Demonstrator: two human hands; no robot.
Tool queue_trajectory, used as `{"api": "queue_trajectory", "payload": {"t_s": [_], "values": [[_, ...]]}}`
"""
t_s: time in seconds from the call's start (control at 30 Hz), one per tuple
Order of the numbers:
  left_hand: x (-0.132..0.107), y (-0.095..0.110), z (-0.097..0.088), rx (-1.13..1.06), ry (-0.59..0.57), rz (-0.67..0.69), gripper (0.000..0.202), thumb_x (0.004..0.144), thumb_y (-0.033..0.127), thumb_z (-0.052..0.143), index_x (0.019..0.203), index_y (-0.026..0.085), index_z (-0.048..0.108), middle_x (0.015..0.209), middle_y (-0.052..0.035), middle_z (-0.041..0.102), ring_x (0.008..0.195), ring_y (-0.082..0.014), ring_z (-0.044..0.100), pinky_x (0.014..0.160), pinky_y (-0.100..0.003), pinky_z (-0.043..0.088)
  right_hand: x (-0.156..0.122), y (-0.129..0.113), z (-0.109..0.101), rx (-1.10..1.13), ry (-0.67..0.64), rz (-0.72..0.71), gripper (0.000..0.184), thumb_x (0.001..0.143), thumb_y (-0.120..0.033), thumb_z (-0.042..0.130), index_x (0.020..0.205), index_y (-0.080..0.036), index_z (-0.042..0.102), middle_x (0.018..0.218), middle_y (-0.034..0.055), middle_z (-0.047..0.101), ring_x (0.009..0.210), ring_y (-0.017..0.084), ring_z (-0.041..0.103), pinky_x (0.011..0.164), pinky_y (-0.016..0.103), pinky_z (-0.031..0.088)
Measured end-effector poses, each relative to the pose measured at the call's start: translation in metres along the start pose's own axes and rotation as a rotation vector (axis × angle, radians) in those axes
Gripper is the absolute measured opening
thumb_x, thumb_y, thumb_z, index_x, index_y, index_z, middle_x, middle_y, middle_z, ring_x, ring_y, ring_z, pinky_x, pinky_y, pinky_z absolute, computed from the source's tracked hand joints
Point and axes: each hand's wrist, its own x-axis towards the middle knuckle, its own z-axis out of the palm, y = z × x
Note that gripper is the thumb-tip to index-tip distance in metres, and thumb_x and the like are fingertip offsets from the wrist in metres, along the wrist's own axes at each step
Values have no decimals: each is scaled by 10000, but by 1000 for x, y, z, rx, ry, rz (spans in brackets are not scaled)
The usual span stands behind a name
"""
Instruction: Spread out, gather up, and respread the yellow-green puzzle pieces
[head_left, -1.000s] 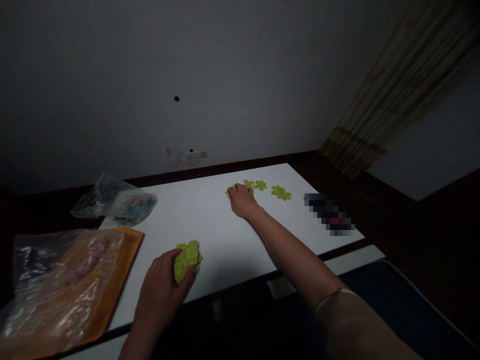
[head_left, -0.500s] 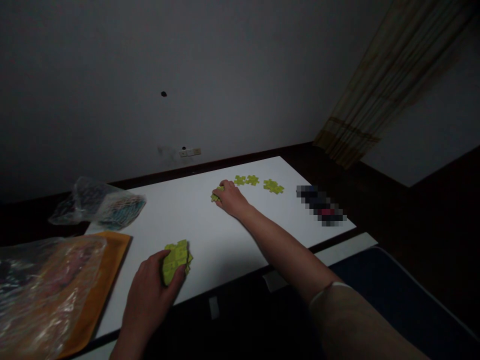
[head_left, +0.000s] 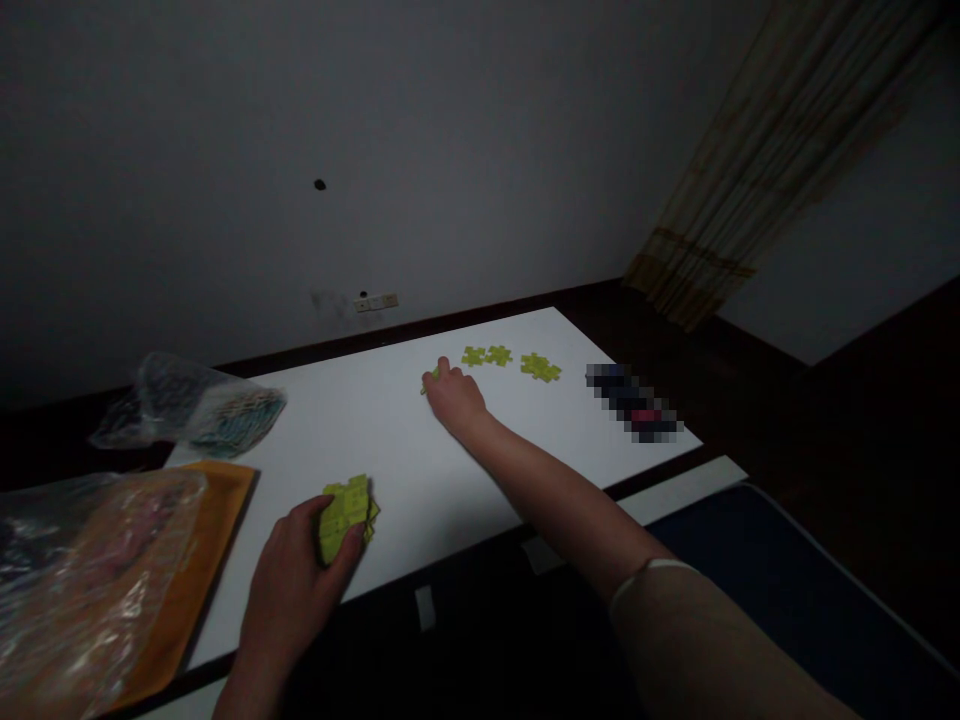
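My left hand [head_left: 304, 555] is closed around a stack of yellow-green jigsaw puzzle pieces [head_left: 345, 515] above the near left part of the white table [head_left: 405, 450]. Farther out, my right hand [head_left: 452, 395] is low over the tabletop, its fingers closed on a puzzle piece [head_left: 428, 382] that the hand mostly covers. To the right of those fingers lie two small puzzle pieces [head_left: 486, 356], close together. A larger cluster of pieces [head_left: 540, 367] rests beyond them, overlapping or joined; I cannot tell which.
A clear plastic bag of pieces [head_left: 236, 415] sits at the table's left edge. Nearer, a plastic-covered orange envelope [head_left: 217, 540] takes up the left corner. A blurred-out dark object [head_left: 634, 403] lies at the right edge. Behind is the wall [head_left: 480, 170].
My right hand has turned slightly at the far side, and its fingers now cover more of the piece. My left hand keeps its hold on the stack. The whole view has shifted a little.
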Motion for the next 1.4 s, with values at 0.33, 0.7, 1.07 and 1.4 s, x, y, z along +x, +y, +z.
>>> {"api": "queue_trajectory", "payload": {"t_s": [0.33, 0.7, 1.07, 1.4], "values": [[1, 0, -1, 0, -11, 3, 668, 944, 771, 598, 1289, 200, 635, 1187, -186, 788, 1081, -402, 764, 945, -568, 631, -1, -1, 0, -32, 49, 36, 377, 1144, -193, 440, 1340, -186, 762, 1506, 241, 571, 1287, 369, 594, 982, 532, 594], [1, -1, 0, 1, -16, 2, 669, 950, 763, 594, 1293, 192, 654, 1178, -197, 787, 1076, -411, 763, 943, -589, 628, -3, 29, 3, 224, 82, 0, 287, 999, -287, 686, 1261, -254, 798, 1574, 117, 510, 1264, 276, 642, 948, 378, 608], [1, -1, -1, -11, -27, 7, 709, 960, 790, 574, 1318, 180, 636, 1196, -205, 776, 1089, -417, 755, 949, -596, 631, 27, 58, 1, 178, 182, 188, 351, 1002, -334, 649, 1305, -184, 743, 1525, 180, 560, 1239, 283, 644, 1016, 390, 548], [2, -3, -1, -16, -37, -6, 721, 956, 793, 575, 1326, 176, 623, 1221, -217, 767, 1121, -428, 747, 990, -621, 618, 30, 67, 12, 39, 115, 270, 419, 1123, -411, 495, 1421, -176, 674, 1420, 233, 664, 1347, 393, 547, 1125, 585, 409]]}}
